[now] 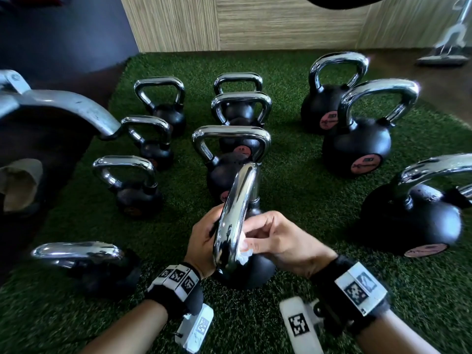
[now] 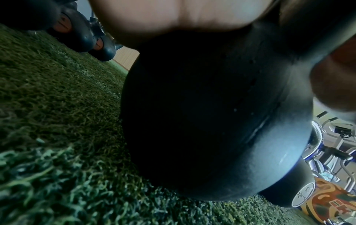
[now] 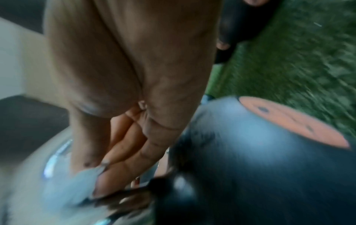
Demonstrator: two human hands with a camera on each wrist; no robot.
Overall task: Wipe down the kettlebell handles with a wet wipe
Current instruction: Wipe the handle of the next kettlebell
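Observation:
The near kettlebell point(image 1: 258, 272) is black and stands on green turf, its chrome handle point(image 1: 235, 213) edge-on to me. My left hand point(image 1: 201, 236) grips the handle's left side, fingers curled behind it. My right hand point(image 1: 278, 238) pinches a crumpled white wet wipe point(image 1: 244, 256) against the lower right side of the handle. In the left wrist view the dark kettlebell body point(image 2: 192, 121) fills the frame under my left palm point(image 2: 173, 18). The blurred right wrist view has my right hand's fingers point(image 3: 125, 137) on the wipe point(image 3: 77, 187) beside the kettlebell body point(image 3: 250, 167).
Several other chrome-handled kettlebells stand in rows on the turf point(image 1: 293, 175), one close at the left point(image 1: 84, 261) and a large one at the right point(image 1: 408, 221). A grey metal frame point(image 1: 63, 103) juts in from the left. A wood-panel wall point(image 1: 255, 21) closes the back.

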